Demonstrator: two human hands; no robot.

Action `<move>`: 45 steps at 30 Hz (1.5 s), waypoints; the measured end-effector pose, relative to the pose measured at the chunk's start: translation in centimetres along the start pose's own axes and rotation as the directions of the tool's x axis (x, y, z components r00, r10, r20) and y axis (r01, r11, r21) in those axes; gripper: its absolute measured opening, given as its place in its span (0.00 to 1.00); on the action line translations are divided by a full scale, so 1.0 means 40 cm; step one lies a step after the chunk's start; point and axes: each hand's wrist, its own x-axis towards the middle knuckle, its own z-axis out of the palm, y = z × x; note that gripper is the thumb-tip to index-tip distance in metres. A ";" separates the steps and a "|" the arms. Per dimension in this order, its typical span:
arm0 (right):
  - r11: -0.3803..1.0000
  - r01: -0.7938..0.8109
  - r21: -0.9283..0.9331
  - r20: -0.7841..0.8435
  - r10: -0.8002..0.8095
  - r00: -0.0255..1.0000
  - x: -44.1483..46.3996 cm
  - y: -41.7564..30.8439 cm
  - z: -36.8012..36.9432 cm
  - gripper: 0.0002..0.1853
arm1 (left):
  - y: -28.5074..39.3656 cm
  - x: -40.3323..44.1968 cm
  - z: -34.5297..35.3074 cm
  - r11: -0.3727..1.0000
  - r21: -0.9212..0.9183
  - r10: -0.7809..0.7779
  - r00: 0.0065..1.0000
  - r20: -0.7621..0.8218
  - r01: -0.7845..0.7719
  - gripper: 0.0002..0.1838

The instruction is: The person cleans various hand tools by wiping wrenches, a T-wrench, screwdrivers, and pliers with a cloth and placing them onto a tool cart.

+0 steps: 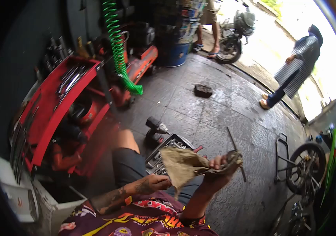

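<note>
My right hand [218, 173] grips a dark, round metal part [235, 158], with a long thin rod running across it. A tan rag [181, 163] spreads out from the same hand toward the left, and its lower end hangs down. With fingers curled, my left hand [156, 183] meets the rag's left edge and seems to pinch it. The exact kind of metal part cannot be made out. Beneath the rag, a tray [184, 141] of sockets and wrenches is partly covered. Beside that tray lies a black power driver [157, 125].
A red tool cart [52, 129] stands left, near a green coiled hose [115, 43] and an orange compressor [144, 63]. A dark block [203, 90] lies on the floor. A wheel [305, 169] leans right. Two people and a motorcycle [230, 43] are by the doorway.
</note>
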 end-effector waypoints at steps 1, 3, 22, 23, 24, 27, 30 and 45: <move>0.989 0.097 -0.115 -0.125 -0.111 0.986 0.003 -0.028 0.035 0.18 | -0.014 -0.015 0.019 0.998 -0.048 -0.040 0.995 -0.087 0.036 0.15; 0.965 0.175 -0.198 -0.062 -0.190 0.980 0.010 -0.054 0.039 0.16 | -0.056 -0.036 0.028 0.997 0.015 0.071 0.985 -0.155 -0.070 0.12; 0.419 0.255 -0.872 0.462 0.527 0.713 -0.137 0.182 0.049 0.16 | 0.345 -0.242 -0.222 0.183 0.954 0.922 0.295 -0.250 0.237 0.14; 0.462 0.341 -0.819 0.565 0.540 0.624 -0.139 0.193 0.077 0.15 | 0.351 -0.258 -0.230 0.087 0.955 0.917 0.352 -0.188 0.283 0.13; 0.513 0.254 -0.820 0.557 0.612 0.561 -0.139 0.197 0.119 0.14 | 0.321 -0.273 -0.241 0.179 0.966 0.816 0.519 -0.252 0.187 0.13; 0.581 0.214 -0.786 0.610 0.669 0.425 -0.136 0.206 0.165 0.12 | 0.330 -0.336 -0.232 0.360 0.923 0.641 0.684 -0.348 0.133 0.08; 0.588 0.229 -0.775 0.631 0.706 0.323 -0.121 0.207 0.131 0.10 | 0.429 -0.451 -0.268 0.450 0.814 0.729 0.376 -0.573 0.368 0.04; 0.469 -0.296 -0.832 0.099 0.651 0.753 -0.094 0.249 -0.180 0.24 | 0.780 -0.976 -0.312 0.122 0.111 0.937 -0.078 -0.341 0.986 0.33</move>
